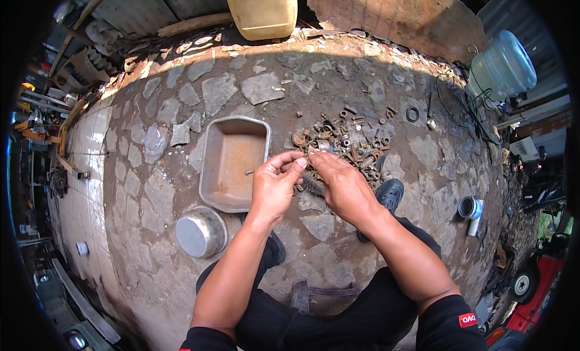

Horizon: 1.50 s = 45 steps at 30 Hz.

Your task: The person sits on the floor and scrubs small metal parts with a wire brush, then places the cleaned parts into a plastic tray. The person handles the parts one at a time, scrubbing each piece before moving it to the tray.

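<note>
My left hand [279, 181] is raised beside the metal tray, thumb and forefinger pinched on a small metal part that the fingers mostly hide. Right against those fingertips are the outstretched fingers of my right hand [342, 183]. A dark bristled brush [312, 185] pokes out from under my right palm, which seems to grip it; its handle is hidden. Beyond both hands a heap of rusty bolts, nuts and bushings [346, 142] is spread on the stone floor. The deep rectangular metal tray [206, 169], rust-stained inside, holds a small bolt [249, 173] near its right side.
A round metal pot [204, 231] stands left of my foot. A black rubber ring [412, 114] lies past the heap. At the back are a yellow jerrycan [263, 11] and a large water bottle [503, 70]. A blue-and-white can [470, 208] sits at right.
</note>
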Motion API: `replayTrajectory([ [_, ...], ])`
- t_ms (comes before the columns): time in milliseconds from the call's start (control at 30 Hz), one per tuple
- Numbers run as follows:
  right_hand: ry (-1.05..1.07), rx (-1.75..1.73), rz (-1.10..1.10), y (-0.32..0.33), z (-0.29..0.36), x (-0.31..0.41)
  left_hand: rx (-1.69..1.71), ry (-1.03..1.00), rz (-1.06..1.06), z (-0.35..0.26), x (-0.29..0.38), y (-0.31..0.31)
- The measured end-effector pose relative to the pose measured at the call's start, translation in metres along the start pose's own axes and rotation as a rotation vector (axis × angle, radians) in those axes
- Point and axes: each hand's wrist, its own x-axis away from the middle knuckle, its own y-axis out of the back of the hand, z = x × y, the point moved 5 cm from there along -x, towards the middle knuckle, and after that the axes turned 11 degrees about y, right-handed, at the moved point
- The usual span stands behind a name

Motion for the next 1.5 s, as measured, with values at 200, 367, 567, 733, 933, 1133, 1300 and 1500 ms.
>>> replayTrajectory([
  [200,0.007,-0.022,-0.017,-0.002,-0.001,0.000,-0.045,-0.017,-0.004,0.001,0.000,0.001],
  [367,0.043,-0.019,-0.040,-0.001,0.006,0.000,-0.004,-0.050,-0.057,-0.003,-0.001,0.001],
  [567,0.009,-0.040,-0.038,-0.003,0.002,0.000,-0.022,-0.055,-0.046,-0.002,0.001,-0.001],
  [733,0.042,-0.045,-0.078,0.000,0.002,-0.002,0.029,-0.004,-0.026,0.001,-0.002,0.002],
  [933,-0.020,-0.169,-0.114,0.014,-0.002,-0.007,0.254,0.117,0.170,0.007,-0.008,0.004],
  [1133,-0.068,-0.200,0.029,0.022,-0.010,-0.008,-0.035,0.086,0.195,0.002,-0.005,-0.002],
  [1300,-0.128,-0.329,0.122,0.028,-0.016,-0.005,-0.238,-0.148,0.253,0.003,-0.003,-0.009],
  [1500,-0.168,-0.401,0.147,0.032,-0.021,-0.003,-0.556,-0.272,0.172,-0.006,0.002,-0.008],
])
